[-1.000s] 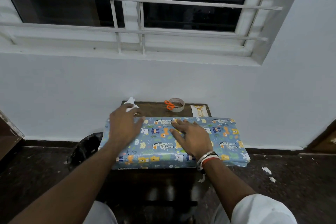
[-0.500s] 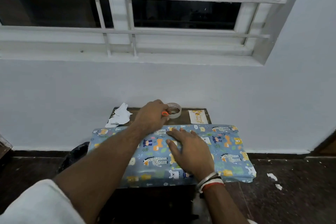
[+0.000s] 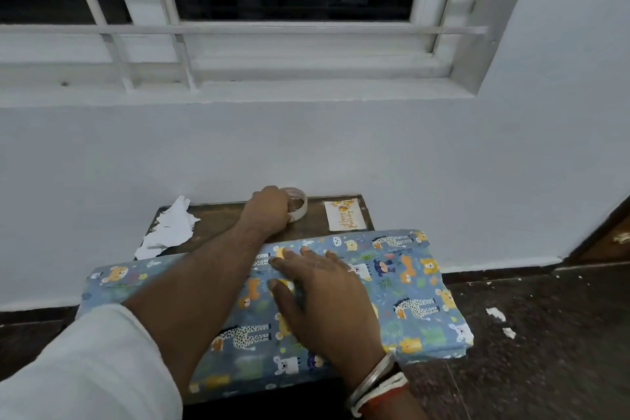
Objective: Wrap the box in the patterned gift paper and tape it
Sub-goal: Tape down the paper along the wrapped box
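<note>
Right grip (image 3: 320,293) lay flat and open on top of the box (image 3: 426,317), fingers spread, pressing near the far long edge, likely to pin the overlapped flap so it wouldn't spring up before taping. Left grip (image 3: 269,211) reached across to 12 o'clock of the box, fingers curled round the tape roll (image 3: 300,206) on the desk (image 3: 218,218); judged as fetching tape for that seam.

The box sat at the near edge of the desk, long side across the view and overhanging at both ends, already covered in the gift paper (image 3: 112,280). The paper was thin, smooth and slightly glossy, blue with cartoon animals, and creased sharp at the corners. The right end looked folded shut; the left end was partly hidden by the sleeve (image 3: 88,361). The box was flat, wide and rigid-looking.

The tape roll was a pale ring with a hollow core. The desk was dark worn wood. Torn white paper scraps (image 3: 170,228) lay crumpled at 10 o'clock of the box, and a small printed card (image 3: 344,215) lay flat at 1 o'clock. More white bits (image 3: 496,314) sat on the dark speckled floor at 3 o'clock. Bangles (image 3: 375,382) showed on the right wrist
</note>
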A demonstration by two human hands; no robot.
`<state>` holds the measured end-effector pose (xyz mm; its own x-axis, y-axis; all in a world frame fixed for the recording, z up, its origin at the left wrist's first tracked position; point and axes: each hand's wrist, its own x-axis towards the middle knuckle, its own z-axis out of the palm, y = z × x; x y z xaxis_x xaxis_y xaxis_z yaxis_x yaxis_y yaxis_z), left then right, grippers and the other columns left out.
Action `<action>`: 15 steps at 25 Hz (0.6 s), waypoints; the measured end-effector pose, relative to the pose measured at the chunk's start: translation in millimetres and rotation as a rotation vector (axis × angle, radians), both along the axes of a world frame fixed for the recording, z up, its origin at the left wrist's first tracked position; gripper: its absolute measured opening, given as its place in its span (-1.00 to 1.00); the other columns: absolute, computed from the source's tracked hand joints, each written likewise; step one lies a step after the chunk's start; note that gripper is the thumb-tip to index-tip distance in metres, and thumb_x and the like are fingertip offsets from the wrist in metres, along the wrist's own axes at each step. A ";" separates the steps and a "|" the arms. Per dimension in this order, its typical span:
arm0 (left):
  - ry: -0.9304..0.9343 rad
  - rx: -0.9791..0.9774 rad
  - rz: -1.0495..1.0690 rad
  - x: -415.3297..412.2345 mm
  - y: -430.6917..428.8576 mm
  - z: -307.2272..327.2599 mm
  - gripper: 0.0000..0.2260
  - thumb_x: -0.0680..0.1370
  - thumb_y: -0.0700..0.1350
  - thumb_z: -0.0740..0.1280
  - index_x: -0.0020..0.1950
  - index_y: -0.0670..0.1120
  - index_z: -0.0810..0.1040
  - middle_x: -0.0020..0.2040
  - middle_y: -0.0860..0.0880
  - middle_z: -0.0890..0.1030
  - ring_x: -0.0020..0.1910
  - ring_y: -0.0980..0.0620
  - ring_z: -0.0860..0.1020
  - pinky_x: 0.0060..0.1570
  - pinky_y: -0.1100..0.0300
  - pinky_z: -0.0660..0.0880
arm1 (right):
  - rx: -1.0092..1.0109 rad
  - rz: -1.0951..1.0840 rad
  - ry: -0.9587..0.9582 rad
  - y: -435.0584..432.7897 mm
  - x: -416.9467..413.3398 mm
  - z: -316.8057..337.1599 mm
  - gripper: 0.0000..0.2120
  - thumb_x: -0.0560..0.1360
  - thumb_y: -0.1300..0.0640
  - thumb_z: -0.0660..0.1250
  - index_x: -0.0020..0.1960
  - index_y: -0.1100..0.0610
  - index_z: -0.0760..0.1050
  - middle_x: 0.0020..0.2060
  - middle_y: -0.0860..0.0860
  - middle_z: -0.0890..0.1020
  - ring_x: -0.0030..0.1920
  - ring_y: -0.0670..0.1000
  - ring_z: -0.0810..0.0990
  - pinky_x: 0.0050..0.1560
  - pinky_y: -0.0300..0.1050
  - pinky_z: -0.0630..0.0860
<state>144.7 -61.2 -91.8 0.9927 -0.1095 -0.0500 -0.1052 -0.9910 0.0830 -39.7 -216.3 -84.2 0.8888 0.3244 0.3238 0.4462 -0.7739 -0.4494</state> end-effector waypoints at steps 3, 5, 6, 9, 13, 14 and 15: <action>-0.071 -0.112 -0.016 -14.5 6.8 16.8 -0.75 0.56 -0.03 0.44 0.19 -0.09 0.70 0.13 -0.12 0.68 0.08 -0.10 0.61 0.08 0.09 0.52 | -0.007 0.012 0.010 -0.5 1.3 0.5 -0.62 0.64 -0.18 0.20 0.40 -0.13 0.54 0.39 -0.14 0.57 0.45 -0.04 0.48 0.53 0.02 0.26; -0.145 -0.275 0.000 -40.1 12.5 39.4 -0.81 0.57 -0.02 0.44 0.13 -0.05 0.72 0.09 -0.07 0.70 0.04 -0.04 0.60 0.00 0.15 0.47 | -0.015 0.016 0.010 0.1 1.9 1.4 -0.62 0.64 -0.18 0.21 0.39 -0.13 0.54 0.38 -0.13 0.57 0.44 -0.03 0.48 0.52 0.04 0.27; -0.183 -0.394 0.032 -59.1 15.8 52.3 -0.84 0.57 0.00 0.43 0.08 -0.01 0.73 0.05 -0.02 0.71 -0.01 0.01 0.60 -0.06 0.18 0.44 | -0.017 0.015 0.012 0.5 0.9 2.1 -0.62 0.63 -0.17 0.21 0.38 -0.13 0.55 0.38 -0.13 0.58 0.43 -0.03 0.50 0.51 0.05 0.29; -0.227 -0.770 0.132 -128.2 24.5 80.5 -0.87 0.58 0.09 0.42 -0.03 0.09 0.73 -0.09 0.18 0.71 -0.10 0.20 0.61 -0.14 0.30 0.41 | -0.017 -0.008 -0.041 1.8 -1.1 1.0 -0.66 0.59 -0.17 0.27 0.30 -0.13 0.61 0.28 -0.11 0.65 0.33 -0.02 0.59 0.41 0.09 0.48; -0.306 -0.910 0.159 -206.6 30.9 77.6 -0.94 0.56 0.02 0.46 0.00 0.11 0.73 -0.09 0.18 0.70 -0.15 0.22 0.65 -0.19 0.39 0.50 | -0.051 -0.012 -0.015 2.6 1.5 9.7 -0.64 0.59 -0.21 0.27 0.31 -0.15 0.61 0.29 -0.16 0.62 0.21 -0.03 0.59 0.23 -0.06 0.53; -0.370 -0.856 0.141 -216.6 33.9 69.3 -0.93 0.55 -0.01 0.48 0.00 0.10 0.74 -0.07 0.18 0.68 -0.10 0.23 0.64 -0.12 0.39 0.50 | -0.041 -0.002 0.027 1.1 2.0 12.1 -0.63 0.59 -0.22 0.27 0.34 -0.16 0.59 0.31 -0.19 0.59 0.23 -0.04 0.56 0.24 -0.09 0.49; -0.415 -0.802 0.119 -223.7 37.2 60.2 -0.93 0.54 -0.02 0.50 0.00 0.08 0.74 -0.05 0.19 0.67 -0.05 0.23 0.63 -0.05 0.40 0.47 | -0.015 0.012 0.064 -0.7 2.1 13.6 -0.63 0.59 -0.21 0.28 0.35 -0.17 0.58 0.32 -0.21 0.57 0.26 -0.07 0.54 0.26 -0.11 0.47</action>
<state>-78.9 -24.0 -31.6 0.9210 0.1470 0.3607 -0.1810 -0.6585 0.7305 -37.6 -217.0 -70.6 0.9034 0.3397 0.2616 0.4264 -0.7756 -0.4654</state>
